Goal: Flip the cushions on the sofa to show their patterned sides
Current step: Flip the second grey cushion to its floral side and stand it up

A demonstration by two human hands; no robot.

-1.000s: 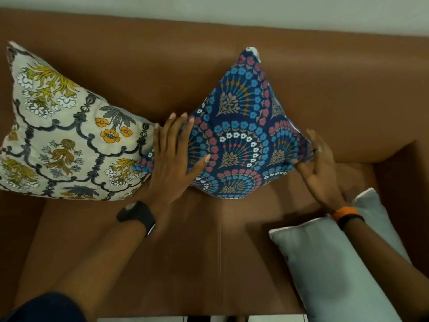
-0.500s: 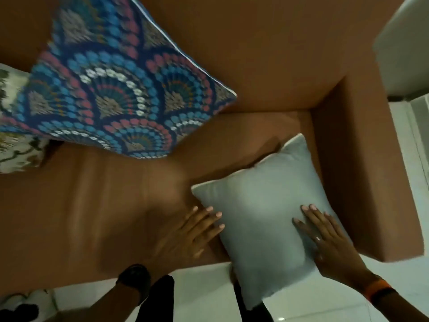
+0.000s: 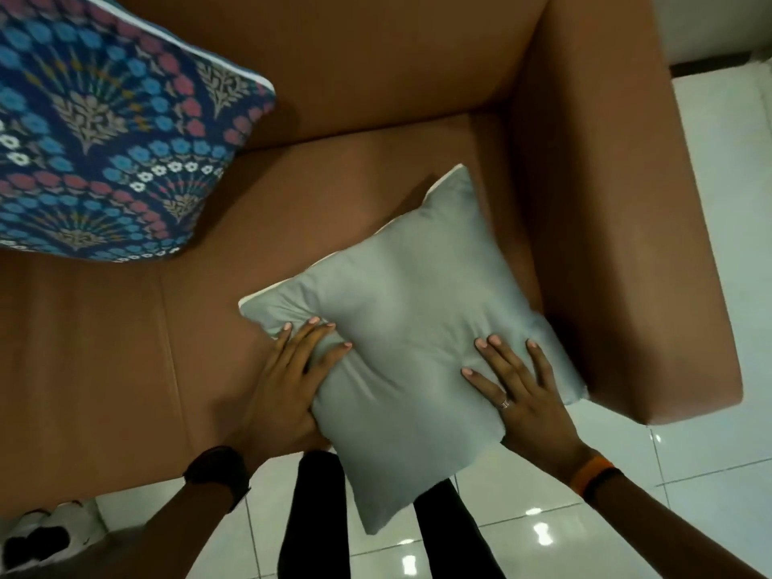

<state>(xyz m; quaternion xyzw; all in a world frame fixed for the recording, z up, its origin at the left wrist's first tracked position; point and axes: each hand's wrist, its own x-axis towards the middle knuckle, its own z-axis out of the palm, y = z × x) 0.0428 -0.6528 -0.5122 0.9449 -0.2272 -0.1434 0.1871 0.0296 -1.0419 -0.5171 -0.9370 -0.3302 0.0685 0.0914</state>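
Head view: on brown sofa [image 3: 376, 98], blue patterned cushion [image 3: 104, 140] done; plain grey fabric cushion [image 3: 409, 311] unflipped, left hand [image 3: 284, 394] gripping its edge, right hand [image 3: 522, 394] pressing flat.

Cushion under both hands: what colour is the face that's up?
Plain light grey, no pattern showing, on the grey cushion; clearest in the head view.

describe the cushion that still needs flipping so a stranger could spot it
On the brown sofa, go to the seat end beside the armrest. The plain grey cushion lies there, one corner overhanging the front edge, with the left hand and right hand on it. Unlike the blue patterned cushion leaning on the backrest, it shows no pattern.
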